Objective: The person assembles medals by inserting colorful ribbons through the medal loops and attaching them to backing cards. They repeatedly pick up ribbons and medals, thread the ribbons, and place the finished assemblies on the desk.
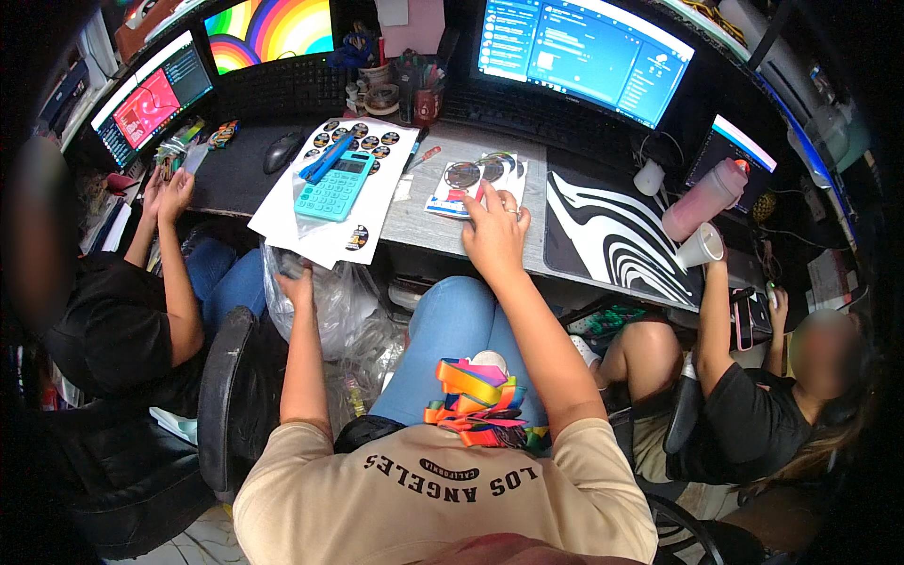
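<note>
My right hand (496, 229) rests on the grey desk top, fingers spread over the lower edge of a small pile of cards (462, 177) with round dark prints. My left hand (297, 285) is lowered at the desk's front edge, in shadow, gripping a clear plastic bag (330, 301). Above it, white printed sheets (273, 218) with round dark stickers overhang the edge. A turquoise calculator (326, 198) lies on them, with a blue pen-like tool (329, 158) across its top. Bright multicoloured lanyards (476, 400) lie bunched at my lap.
A black mouse (282, 153) lies left of the sheets. Pen cups (426, 105) and monitors (584, 56) stand behind. To the right are a striped black-and-white mat (612, 235) and a pink bottle (702, 201). One person sits on each side; the right one holds a white cup (700, 247).
</note>
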The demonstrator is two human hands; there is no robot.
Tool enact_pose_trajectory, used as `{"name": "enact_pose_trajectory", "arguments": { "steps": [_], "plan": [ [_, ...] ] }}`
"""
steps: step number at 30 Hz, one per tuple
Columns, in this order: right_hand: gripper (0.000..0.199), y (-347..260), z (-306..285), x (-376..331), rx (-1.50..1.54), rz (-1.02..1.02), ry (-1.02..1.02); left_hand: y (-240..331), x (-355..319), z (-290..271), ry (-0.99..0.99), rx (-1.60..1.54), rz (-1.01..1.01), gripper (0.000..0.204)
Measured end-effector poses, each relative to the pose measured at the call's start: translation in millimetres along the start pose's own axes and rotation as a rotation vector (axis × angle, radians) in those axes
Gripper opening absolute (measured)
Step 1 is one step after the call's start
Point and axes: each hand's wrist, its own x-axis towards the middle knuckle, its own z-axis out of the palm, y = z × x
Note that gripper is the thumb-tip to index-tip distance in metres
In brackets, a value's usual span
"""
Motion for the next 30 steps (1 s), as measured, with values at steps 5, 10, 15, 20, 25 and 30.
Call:
{"name": "enact_pose_trajectory", "arguments": {
  "steps": [5, 10, 15, 20, 25, 30],
  "plan": [
    [0.015, 2.1, 1.6, 10.1, 0.071, -0.042, 0.054, 42.6, -42.3, -11.5, 0.130, -0.228, 0.071, 0.073],
    [0.010, -12.2, -46.1, 20.6, 0.574, 0.020, 0.240, 111.1, -118.4, -58.7, 0.307, -0.653, 0.539, 0.060],
    [0.011, -36.8, -97.7, 17.1, 1.020, 0.219, -0.030, 189.5, -187.9, -83.1, -0.952, -0.881, 0.565, 0.078],
    [0.017, -38.2, -113.7, 2.1, 1.086, 0.271, -0.181, 219.9, -245.1, -75.1, -1.468, -1.013, -0.083, 0.057],
    [0.027, -12.4, -130.2, -36.2, 1.090, 0.352, 0.009, 226.2, -257.8, -65.5, -1.386, -1.388, -0.235, 0.048],
    [0.032, -16.7, -125.8, -82.1, 1.315, 0.494, -0.082, 228.6, -268.4, -67.7, -1.246, -1.405, -0.158, 0.051]
  ]
}}
